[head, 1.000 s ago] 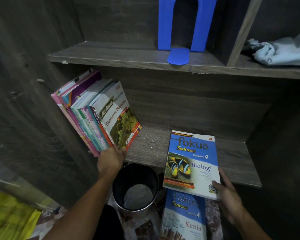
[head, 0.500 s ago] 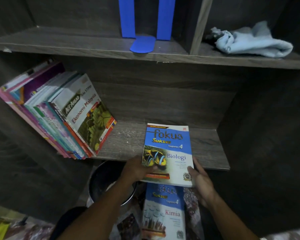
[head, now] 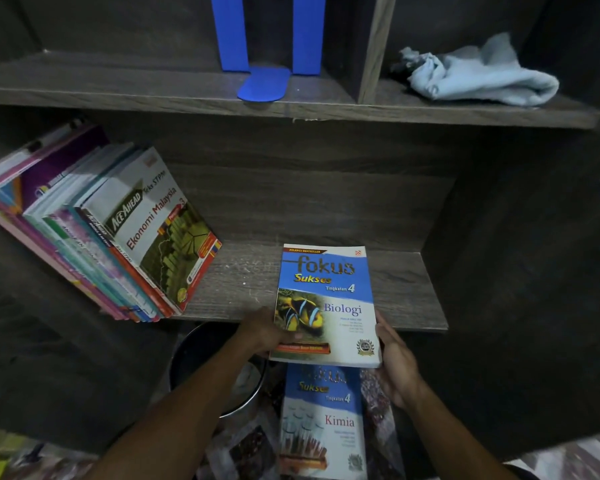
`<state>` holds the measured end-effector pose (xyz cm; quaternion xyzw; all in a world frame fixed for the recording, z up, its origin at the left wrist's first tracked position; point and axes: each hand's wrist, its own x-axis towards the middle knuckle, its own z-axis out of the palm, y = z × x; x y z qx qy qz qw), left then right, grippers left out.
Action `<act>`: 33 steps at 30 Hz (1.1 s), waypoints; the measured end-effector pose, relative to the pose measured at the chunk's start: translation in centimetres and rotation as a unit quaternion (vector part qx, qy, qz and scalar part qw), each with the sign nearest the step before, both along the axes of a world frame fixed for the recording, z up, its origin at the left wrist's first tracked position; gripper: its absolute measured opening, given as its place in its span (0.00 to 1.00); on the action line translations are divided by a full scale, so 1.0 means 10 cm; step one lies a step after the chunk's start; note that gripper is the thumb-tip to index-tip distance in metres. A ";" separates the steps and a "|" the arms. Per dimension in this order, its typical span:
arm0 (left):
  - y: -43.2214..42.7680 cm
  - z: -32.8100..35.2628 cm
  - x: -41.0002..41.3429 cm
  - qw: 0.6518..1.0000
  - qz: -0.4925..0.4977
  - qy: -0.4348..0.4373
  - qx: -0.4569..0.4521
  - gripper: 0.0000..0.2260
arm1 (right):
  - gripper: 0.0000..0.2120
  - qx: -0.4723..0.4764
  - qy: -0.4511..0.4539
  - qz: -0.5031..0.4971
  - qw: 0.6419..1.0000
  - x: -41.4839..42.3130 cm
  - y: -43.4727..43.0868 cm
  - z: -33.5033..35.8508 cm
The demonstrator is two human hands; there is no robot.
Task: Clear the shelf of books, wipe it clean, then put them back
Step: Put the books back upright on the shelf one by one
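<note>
While I restock the lower shelf [head: 406, 289], my left hand [head: 262, 332] and right hand [head: 394, 358] grip the Biologi book [head: 326, 306] at its near edge, flat, right of the leaning book row [head: 97, 233]. Next: stand it upright against that row; Kimia book [head: 324, 424] waits below.

**Dark wood-grain shelving in dim light**

The bookcase [head: 326, 209] is dark grey-brown wood grain, with a back panel and deep side walls. An upright divider [head: 373, 46] splits the upper level into two compartments. Light is low, and the far corners fall into shadow. Below, near the floor, stands a round dark bin [head: 194, 355]; patterned sheets [head: 246, 448] cover the floor beside it.
</note>
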<state>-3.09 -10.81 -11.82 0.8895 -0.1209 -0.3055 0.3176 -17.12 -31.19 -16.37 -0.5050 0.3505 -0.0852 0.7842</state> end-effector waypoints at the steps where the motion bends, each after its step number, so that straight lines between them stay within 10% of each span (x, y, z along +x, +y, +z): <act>1: -0.01 0.03 0.00 1.000 0.014 0.011 -0.004 0.21 | 0.17 0.004 0.002 0.000 1.000 0.00 -0.01 0.01; 11: 0.08 0.47 0.20 0.936 0.107 0.286 -0.174 0.02 | 0.20 -0.015 0.046 0.008 0.999 -0.03 -0.01 0.06; 26: -0.03 0.48 0.18 0.902 0.141 0.310 -0.265 0.19 | 0.23 -0.074 0.089 0.082 0.990 -0.07 0.08 0.38; 33: -0.19 0.56 0.28 0.912 0.141 0.319 -0.215 0.09 | 0.26 -0.060 0.100 0.094 0.989 -0.06 0.04 0.42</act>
